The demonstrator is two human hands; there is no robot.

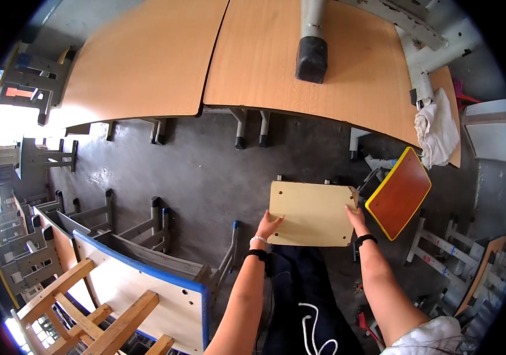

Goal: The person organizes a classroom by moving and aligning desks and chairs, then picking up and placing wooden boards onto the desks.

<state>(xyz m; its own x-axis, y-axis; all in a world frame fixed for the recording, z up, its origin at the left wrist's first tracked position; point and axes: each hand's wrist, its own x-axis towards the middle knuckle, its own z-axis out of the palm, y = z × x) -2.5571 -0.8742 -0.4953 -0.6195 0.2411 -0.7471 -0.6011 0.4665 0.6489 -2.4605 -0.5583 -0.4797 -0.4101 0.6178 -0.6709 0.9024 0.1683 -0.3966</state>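
Observation:
A cream rectangular seat board, with dark bolt heads near its corners, is in front of my legs. At its left edge my left hand grips it, thumb lying on the top face. My right hand holds the opposite edge the same way, close to a worn, chipped far corner. The fingers of both hands are hidden beneath the board. Two pale stubs, perhaps leg ends, show past its far edge. Just right of it stands a tilted red-brown panel with a yellow rim.
Wood-topped desks run across the far side; an upturned metal leg with a black foot rests there. A white cloth hangs at right. A blue-edged desk at left bears an upturned wooden stool. A red-handled tool lies on the floor.

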